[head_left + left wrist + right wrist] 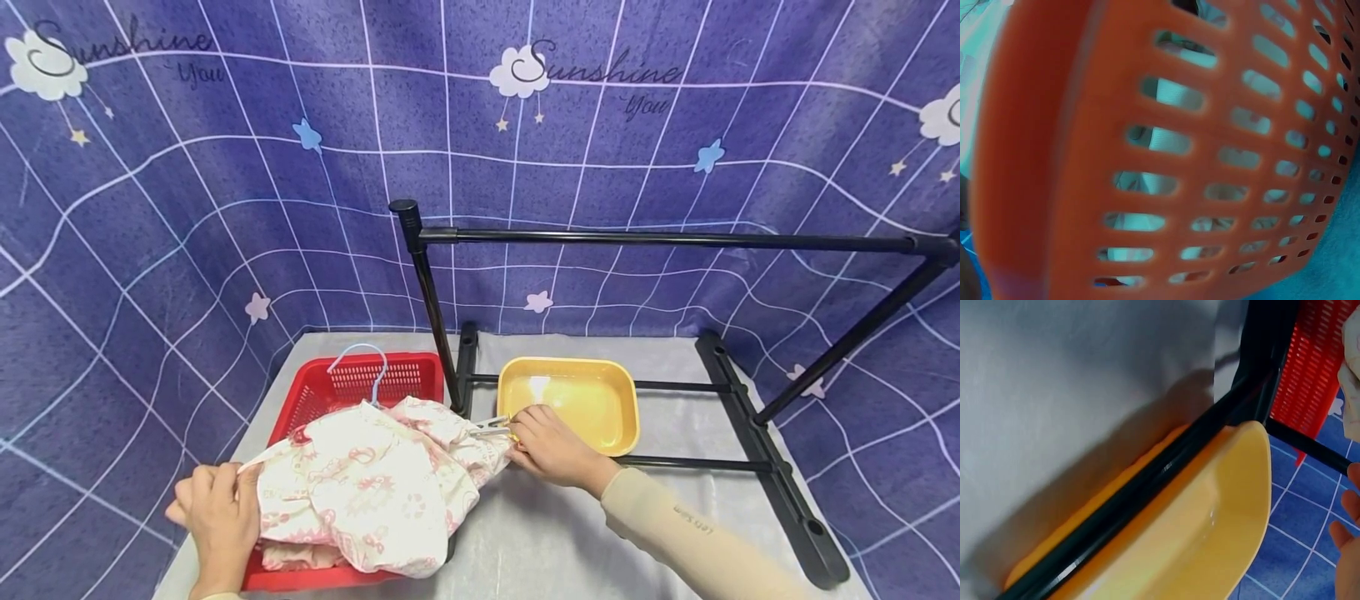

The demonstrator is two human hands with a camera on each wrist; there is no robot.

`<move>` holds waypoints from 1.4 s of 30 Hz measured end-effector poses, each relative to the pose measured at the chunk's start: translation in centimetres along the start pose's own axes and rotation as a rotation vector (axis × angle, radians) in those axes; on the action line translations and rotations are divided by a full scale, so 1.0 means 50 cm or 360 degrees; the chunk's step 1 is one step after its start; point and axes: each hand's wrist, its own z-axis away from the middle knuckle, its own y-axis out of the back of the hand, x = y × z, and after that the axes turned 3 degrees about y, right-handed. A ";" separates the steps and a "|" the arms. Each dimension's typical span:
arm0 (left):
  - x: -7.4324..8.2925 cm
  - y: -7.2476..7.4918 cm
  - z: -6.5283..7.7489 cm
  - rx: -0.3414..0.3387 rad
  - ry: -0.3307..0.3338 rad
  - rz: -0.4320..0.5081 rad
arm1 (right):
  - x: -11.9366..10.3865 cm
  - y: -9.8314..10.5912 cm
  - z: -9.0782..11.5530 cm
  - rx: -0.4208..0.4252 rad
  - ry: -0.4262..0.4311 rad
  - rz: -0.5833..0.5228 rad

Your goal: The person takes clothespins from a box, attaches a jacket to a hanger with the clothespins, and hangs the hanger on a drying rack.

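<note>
A white garment [367,492] with pink print lies bunched over the red basket [300,392]. The hook of a light-blue hanger [385,367] rises from behind its top edge. My left hand [221,517] grips the garment's left edge by the basket's rim. At the right end of the cloth, my right hand [555,450] pinches a clothes peg [491,427]; its grey arms point left onto the fabric, and its coloured end is partly hidden by my fingers. The left wrist view is filled by the basket's slotted wall [1210,175], with pale cloth behind the slots.
A yellow tub [573,367] stands behind my right hand, between the lower bars of a black rack [660,240]. The rack's left post [433,325] rises beside the basket. A purple-blue patterned curtain [480,167] surrounds the grey table [525,542].
</note>
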 end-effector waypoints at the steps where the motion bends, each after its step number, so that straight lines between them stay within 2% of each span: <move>1: 0.001 0.000 0.000 0.0003 0.0002 0.0003 | -0.003 -0.002 0.001 -0.0003 -0.0001 0.0006; 10: 0.006 0.000 0.001 0.0016 0.0008 0.0006 | -0.025 -0.010 0.005 0.0044 -0.0075 0.0006; 15: 0.002 -0.001 0.003 0.0009 0.0003 0.0004 | -0.038 -0.022 0.008 0.0131 -0.0143 -0.0005; 25: 0.002 -0.004 0.002 0.0039 -0.0014 0.0015 | -0.059 -0.028 0.005 0.0275 -0.0243 0.0082; 34: 0.004 -0.005 -0.003 0.0005 0.0041 0.0036 | -0.070 -0.037 -0.005 0.0339 -0.0411 0.0119; 42: -0.001 -0.005 0.001 0.0011 0.0027 0.0028 | -0.077 -0.049 -0.006 0.0390 -0.0490 0.0161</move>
